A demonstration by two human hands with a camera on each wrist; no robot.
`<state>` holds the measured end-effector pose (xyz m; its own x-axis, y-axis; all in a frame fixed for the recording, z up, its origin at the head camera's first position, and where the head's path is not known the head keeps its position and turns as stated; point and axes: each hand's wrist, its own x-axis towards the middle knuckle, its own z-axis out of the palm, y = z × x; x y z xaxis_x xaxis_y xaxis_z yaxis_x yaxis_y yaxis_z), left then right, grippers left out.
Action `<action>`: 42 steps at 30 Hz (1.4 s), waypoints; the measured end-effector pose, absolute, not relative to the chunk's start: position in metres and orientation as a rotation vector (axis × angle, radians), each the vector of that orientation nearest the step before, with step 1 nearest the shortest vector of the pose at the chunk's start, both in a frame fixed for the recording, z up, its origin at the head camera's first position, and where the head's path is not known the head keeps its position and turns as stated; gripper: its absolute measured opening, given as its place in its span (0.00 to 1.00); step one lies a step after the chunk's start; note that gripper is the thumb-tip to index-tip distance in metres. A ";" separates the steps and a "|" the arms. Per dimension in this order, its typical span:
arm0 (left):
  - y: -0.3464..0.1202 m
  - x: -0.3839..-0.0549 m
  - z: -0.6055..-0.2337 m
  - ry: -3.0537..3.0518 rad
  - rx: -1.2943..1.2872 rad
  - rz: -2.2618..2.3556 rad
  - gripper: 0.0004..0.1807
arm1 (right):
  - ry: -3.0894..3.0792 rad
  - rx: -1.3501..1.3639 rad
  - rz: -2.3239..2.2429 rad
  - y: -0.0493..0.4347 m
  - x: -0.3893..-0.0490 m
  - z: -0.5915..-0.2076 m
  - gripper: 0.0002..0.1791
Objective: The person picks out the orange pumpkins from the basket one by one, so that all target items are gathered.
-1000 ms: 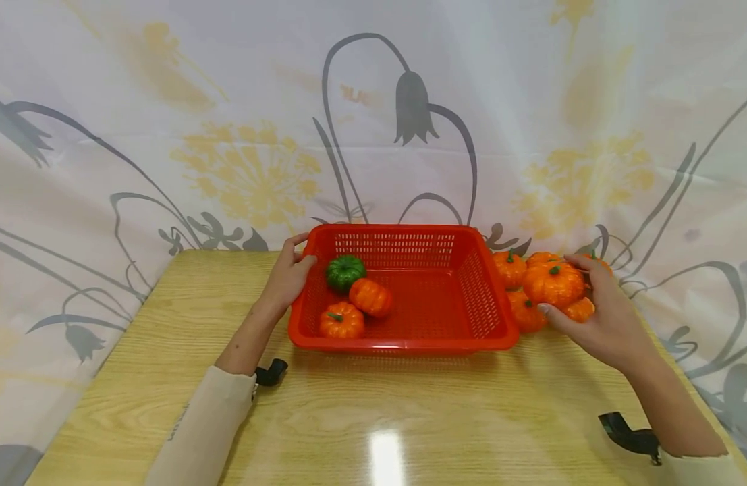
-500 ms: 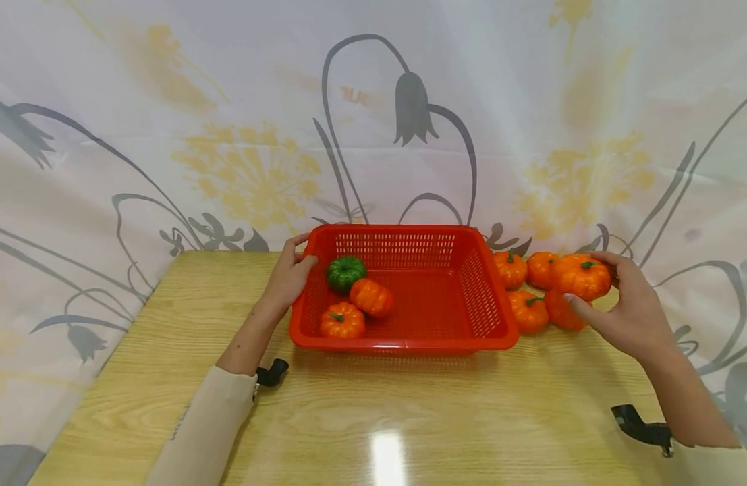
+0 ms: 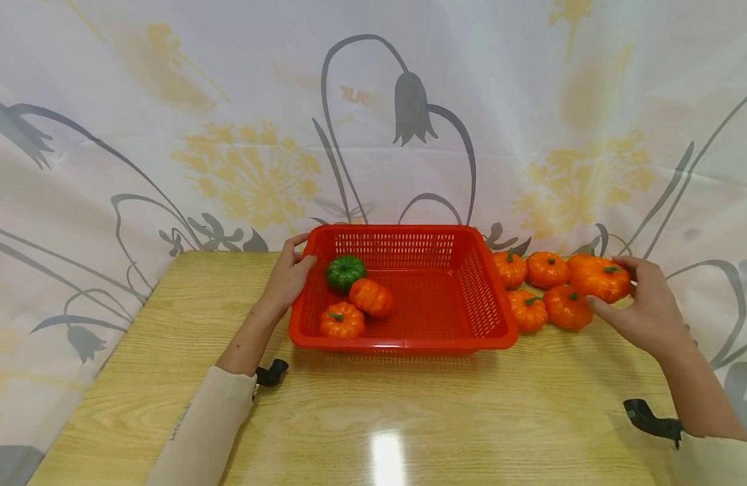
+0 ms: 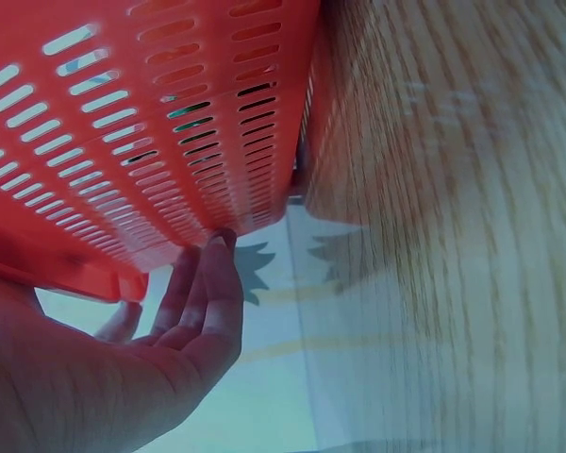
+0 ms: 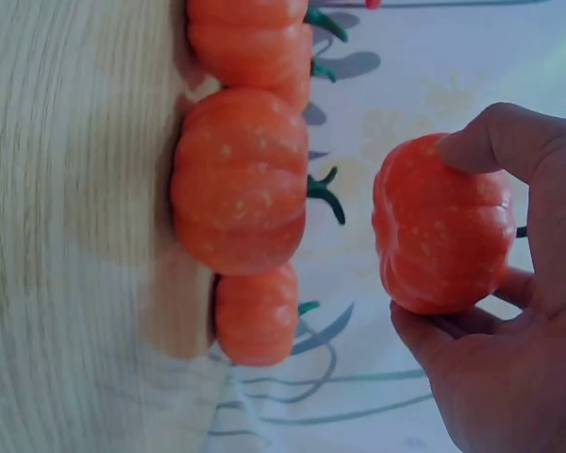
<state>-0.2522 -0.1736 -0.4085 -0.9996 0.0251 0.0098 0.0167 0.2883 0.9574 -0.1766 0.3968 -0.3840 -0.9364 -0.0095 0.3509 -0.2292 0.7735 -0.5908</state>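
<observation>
My right hand (image 3: 646,307) holds an orange toy pumpkin (image 3: 610,281) between thumb and fingers at the right of the table. In the right wrist view this pumpkin (image 5: 441,226) is lifted off the wood, beside a row of others. My left hand (image 3: 290,273) grips the left rim of a red plastic basket (image 3: 403,344). From the left wrist view, its fingers (image 4: 222,283) reach under the rim against the slotted outer wall. Inside the basket's left part lie a green pumpkin (image 3: 345,273) and two orange pumpkins, one upright (image 3: 342,320) and one tipped over (image 3: 371,298).
Several orange pumpkins stand close together right of the basket, among them a front one (image 3: 567,308) and a back one (image 3: 547,269). A wooden table (image 3: 349,412) carries everything. Behind it hangs a flower-patterned cloth (image 3: 239,88).
My right hand has moved to the right with the pumpkin, past the others, which now show more fully. The left hand and the basket have stayed in place.
</observation>
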 end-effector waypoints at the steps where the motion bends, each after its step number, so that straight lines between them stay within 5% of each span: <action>1: -0.174 -0.252 -0.409 2.516 0.041 1.868 0.32 | -2.635 0.182 0.944 0.400 -0.177 -0.385 0.44; 24: -0.170 -0.253 -0.409 2.521 0.026 1.869 0.32 | -2.763 -0.024 0.928 0.445 -0.184 -0.406 0.46; 42: -0.173 -0.254 -0.408 2.524 0.022 1.865 0.32 | -2.825 0.079 0.839 0.460 -0.191 -0.432 0.42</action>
<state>-0.2536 -0.1726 -0.4085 -0.9999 0.0129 0.0059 0.0094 0.2935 0.9559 -0.1906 0.4595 -0.4321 -0.9798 0.0037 0.1999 -0.1060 0.8381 -0.5350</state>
